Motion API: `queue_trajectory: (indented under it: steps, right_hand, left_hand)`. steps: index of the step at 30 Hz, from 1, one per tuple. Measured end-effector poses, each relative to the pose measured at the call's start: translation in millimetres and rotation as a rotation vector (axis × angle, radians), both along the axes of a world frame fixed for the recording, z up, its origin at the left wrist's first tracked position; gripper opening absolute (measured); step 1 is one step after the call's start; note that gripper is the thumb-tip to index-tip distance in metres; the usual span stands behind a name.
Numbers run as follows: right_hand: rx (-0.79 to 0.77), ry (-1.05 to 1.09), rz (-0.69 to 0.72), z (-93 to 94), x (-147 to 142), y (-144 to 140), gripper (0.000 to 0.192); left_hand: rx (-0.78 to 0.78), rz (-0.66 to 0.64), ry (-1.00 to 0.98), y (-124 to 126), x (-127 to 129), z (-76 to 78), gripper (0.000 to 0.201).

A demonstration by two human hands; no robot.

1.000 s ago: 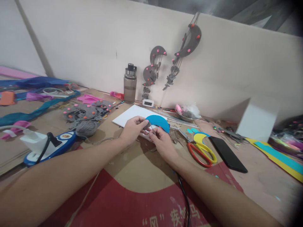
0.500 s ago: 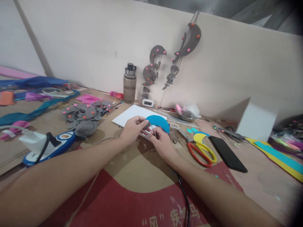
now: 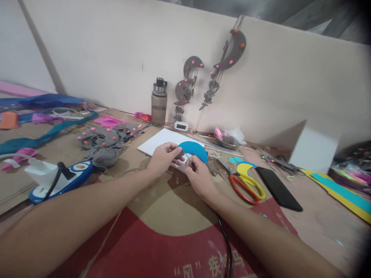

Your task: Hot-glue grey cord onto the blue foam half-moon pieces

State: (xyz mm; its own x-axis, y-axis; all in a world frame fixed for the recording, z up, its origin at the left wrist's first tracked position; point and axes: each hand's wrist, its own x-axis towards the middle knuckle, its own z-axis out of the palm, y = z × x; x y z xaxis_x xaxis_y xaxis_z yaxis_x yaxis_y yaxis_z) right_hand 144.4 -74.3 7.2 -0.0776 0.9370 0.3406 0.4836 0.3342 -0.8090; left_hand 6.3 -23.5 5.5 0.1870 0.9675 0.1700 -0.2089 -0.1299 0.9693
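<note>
Above the white board point(image 3: 158, 143), my left hand point(image 3: 165, 156) is closed in a pinch on a small grey piece point(image 3: 182, 152), mostly covered by the fingers. A thin grey yarn point(image 3: 187, 155) runs from it toward my right hand point(image 3: 198, 175), whose thumb and fingertips pinch the yarn's other end. Just behind both hands lies a blue felt shape point(image 3: 193, 147) with a curved outer edge; its lower part is hidden. To the right, a pair of scissors point(image 3: 245, 187) with one red and one yellow handle rests on the cardboard.
A grey yarn ball point(image 3: 106, 156) and dotted grey felt pieces point(image 3: 107, 135) lie left, by a blue-white power strip point(image 3: 77, 170). A bottle point(image 3: 159, 104) and small clock point(image 3: 181, 126) stand behind. A black phone point(image 3: 279, 189) lies right. Grey crescent ornaments point(image 3: 236, 50) hang on the wall.
My right hand's fingers have shifted slightly, and the yarn between the hands shows at a slightly different angle. My left hand keeps its pinch in nearly the same place.
</note>
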Motion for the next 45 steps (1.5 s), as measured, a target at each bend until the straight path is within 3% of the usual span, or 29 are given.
queue_trajectory:
  steps: [9, 17, 23, 36, 45]
  right_hand:
    - [-0.035, 0.101, -0.094, -7.5, 1, 8, 0.029]
    - [-0.117, 0.293, 0.088, 1.5, -1, 4, 0.037]
    - [-0.14, 0.411, 0.146, -5.2, 1, 10, 0.033]
    - [-0.062, 0.329, -0.047, -5.3, 7, 10, 0.025]
    - [-0.019, 0.202, -0.01, -2.5, 7, 4, 0.031]
  left_hand:
    - [0.042, -0.018, -0.083, -1, 2, 0.2, 0.028]
    - [0.017, -0.084, -0.154, 0, 2, -1.3, 0.029]
    - [-0.004, -0.132, -0.187, -1, 2, -0.9, 0.029]
    - [0.013, -0.084, -0.218, 3, 1, -4.7, 0.029]
    - [-0.012, -0.033, -0.265, 8, 0, -6.7, 0.027]
